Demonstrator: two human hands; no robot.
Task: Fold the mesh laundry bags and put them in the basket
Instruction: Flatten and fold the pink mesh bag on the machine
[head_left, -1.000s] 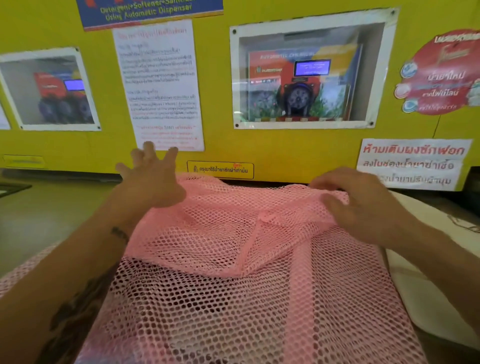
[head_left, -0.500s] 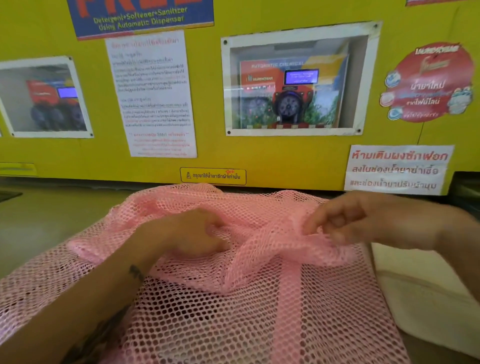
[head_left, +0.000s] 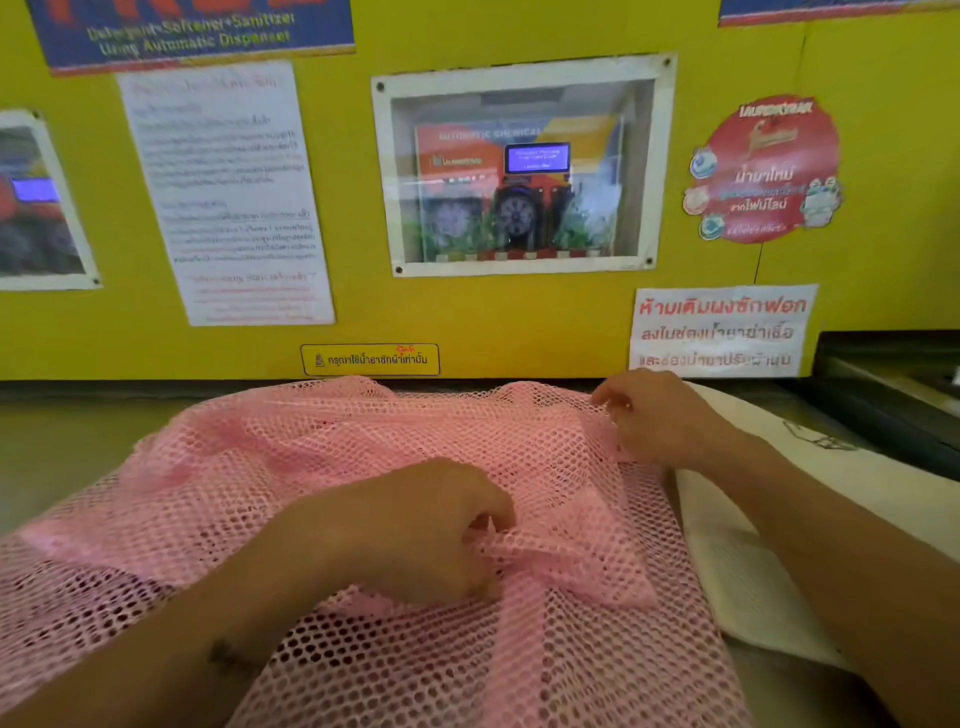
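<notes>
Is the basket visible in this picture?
No, only the pink mesh bag, both hands, left and right, a white cloth and the yellow wall show.

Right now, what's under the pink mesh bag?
Dark gaps show through the holes of the pink mesh laundry bag, but the surface below is covered. A white cloth item emerges along its right edge; how far underneath it reaches is hidden.

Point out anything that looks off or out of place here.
Nothing is damaged or spilled. The pink mesh bag lies rumpled, not yet flat, with the left hand pinching a bunched fold and the right hand at its far edge.
</notes>
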